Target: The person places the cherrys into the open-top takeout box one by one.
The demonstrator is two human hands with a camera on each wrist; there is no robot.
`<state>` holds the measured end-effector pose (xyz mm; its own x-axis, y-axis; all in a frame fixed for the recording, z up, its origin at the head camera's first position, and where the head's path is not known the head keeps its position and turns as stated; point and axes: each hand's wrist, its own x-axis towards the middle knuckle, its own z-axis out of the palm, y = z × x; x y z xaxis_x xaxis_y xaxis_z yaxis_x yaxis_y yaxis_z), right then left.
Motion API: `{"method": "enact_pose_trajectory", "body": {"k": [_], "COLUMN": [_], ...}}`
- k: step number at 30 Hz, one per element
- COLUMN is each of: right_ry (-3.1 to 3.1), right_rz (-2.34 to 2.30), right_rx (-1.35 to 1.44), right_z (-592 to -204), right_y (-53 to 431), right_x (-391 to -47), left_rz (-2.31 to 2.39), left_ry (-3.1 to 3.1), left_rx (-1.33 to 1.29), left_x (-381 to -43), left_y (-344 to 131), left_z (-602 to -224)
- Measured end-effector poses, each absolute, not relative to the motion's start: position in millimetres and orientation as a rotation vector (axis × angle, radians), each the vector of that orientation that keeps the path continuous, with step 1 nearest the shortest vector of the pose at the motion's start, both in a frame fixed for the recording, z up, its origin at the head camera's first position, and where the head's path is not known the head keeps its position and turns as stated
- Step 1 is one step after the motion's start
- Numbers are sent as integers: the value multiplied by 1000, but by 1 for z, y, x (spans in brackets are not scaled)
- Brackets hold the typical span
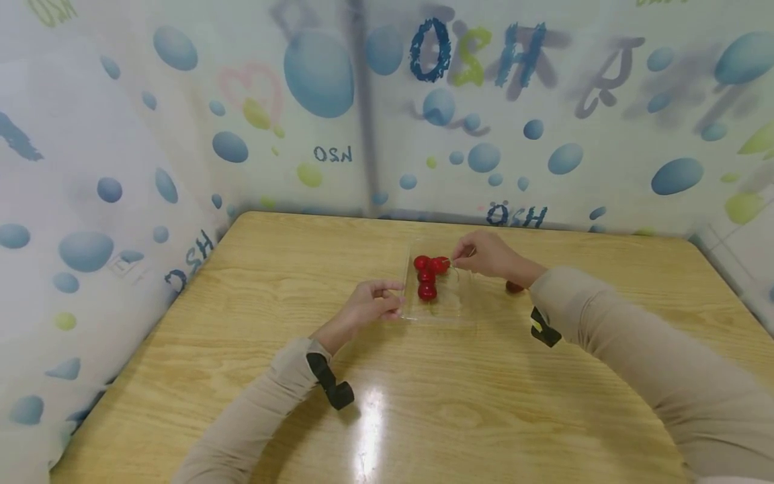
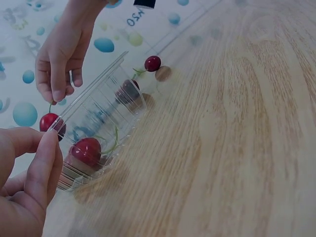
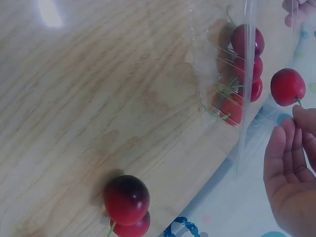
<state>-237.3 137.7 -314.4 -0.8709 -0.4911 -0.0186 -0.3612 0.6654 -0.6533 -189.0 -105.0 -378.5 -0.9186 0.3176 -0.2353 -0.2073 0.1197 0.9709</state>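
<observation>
A clear plastic box (image 2: 94, 95) stands on the wooden table with several red cherries (image 1: 426, 291) inside, some with green stems. My left hand (image 1: 373, 302) pinches the box's left wall at the rim between thumb and fingers. Over the box's far right part, my right hand (image 1: 488, 255) pinches the thin stem of one cherry (image 3: 287, 87). That cherry hangs below the fingertips, above the rim in the right wrist view. In the head view it overlaps the fruit in the box.
To the right of the box, partly behind the right wrist in the head view, lie loose cherries (image 3: 126, 200) on the table (image 1: 387, 403). A patterned curtain (image 1: 387, 168) hangs along the table's far edge, and another side of it runs down the left.
</observation>
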Motion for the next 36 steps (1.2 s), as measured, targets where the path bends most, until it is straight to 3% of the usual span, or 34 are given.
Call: {"method": "enact_pose_trajectory", "body": {"k": [21, 36], "right_ry": [2730, 2693], "right_rz": [-962, -919], "right_rx": [-400, -367], "right_z": [-316, -318], "right_y": [117, 99], "right_x": [-260, -260], "left_rz": [1847, 1855], "left_ry": [2002, 2014], "left_rx": [95, 93], "left_x": [-189, -188], "left_y": [-104, -104], "left_z": [-379, -377]}}
